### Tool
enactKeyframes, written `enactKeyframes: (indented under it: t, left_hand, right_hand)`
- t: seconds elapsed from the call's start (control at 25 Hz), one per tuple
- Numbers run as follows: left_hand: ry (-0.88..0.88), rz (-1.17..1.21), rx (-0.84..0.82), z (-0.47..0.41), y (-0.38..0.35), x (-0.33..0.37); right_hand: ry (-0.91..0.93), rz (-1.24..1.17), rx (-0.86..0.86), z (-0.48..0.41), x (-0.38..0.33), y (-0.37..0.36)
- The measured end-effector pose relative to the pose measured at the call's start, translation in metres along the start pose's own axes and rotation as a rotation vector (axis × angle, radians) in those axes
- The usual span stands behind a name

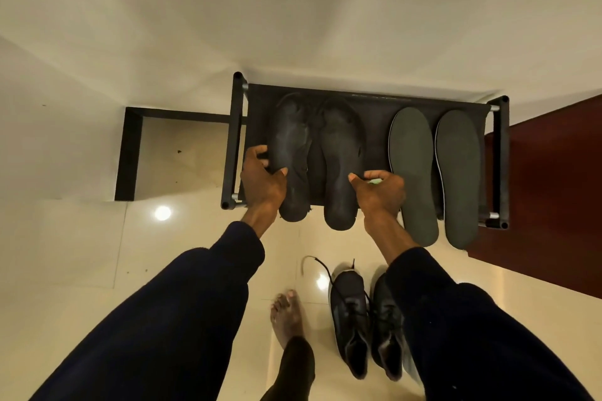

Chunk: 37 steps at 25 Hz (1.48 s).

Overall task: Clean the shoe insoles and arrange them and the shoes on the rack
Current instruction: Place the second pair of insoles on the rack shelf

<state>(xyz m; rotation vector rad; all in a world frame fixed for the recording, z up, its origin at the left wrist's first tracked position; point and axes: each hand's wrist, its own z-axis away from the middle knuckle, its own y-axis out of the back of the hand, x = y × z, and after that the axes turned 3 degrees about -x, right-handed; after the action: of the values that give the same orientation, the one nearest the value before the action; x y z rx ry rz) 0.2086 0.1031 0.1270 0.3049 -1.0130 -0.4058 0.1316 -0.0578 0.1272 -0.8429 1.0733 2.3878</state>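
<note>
Rack (374, 127) of black fabric against cream wall (293, 9), over glossy beige tiles (81, 237).

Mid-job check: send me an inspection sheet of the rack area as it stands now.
Surface: black metal-framed shoe rack with a dark top shelf, standing on the glossy cream tiled floor.
Job's things: left dark shoe and right dark shoe, apparently sole-up, on the shelf's left side; two grey-green flat insoles on its right side, overhanging the front edge; black lace-up shoe pair on the floor.
Clutter: nothing seen.
Hands: left hand grips the left dark shoe; right hand grips the right dark shoe.
Cables: nothing seen.
Surroundings: cream wall; dark red-brown panel at right; bare foot.
</note>
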Motion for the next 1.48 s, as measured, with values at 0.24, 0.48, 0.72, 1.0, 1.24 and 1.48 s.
enactKeyframes:
  t: [0.24,0.48,0.72,1.0,1.24,1.48]
  left_hand:
    - [-0.01,0.025,0.025,0.012,0.003,-0.013]
    - [-0.072,0.117,0.058,0.077,0.004,-0.025]
    - [-0.017,0.201,-0.142,0.18,-0.021,-0.046]
    - [0.091,0.346,-0.218,0.333,-0.077,-0.073]
    - [0.129,0.375,-0.201,0.439,-0.154,-0.119]
    - [0.143,0.297,-0.339,0.487,-0.218,-0.171]
  right_hand:
    - [0.143,0.094,-0.022,0.013,0.008,0.01]
    - [0.157,0.054,-0.127,0.047,0.026,0.049]
    - [0.024,0.005,-0.381,0.067,0.082,0.132]
    - [0.14,0.238,-0.575,0.065,0.198,0.27]
    - [0.186,0.228,-0.583,0.056,0.303,0.372]
    - [0.102,0.211,-0.503,0.06,0.388,0.411]
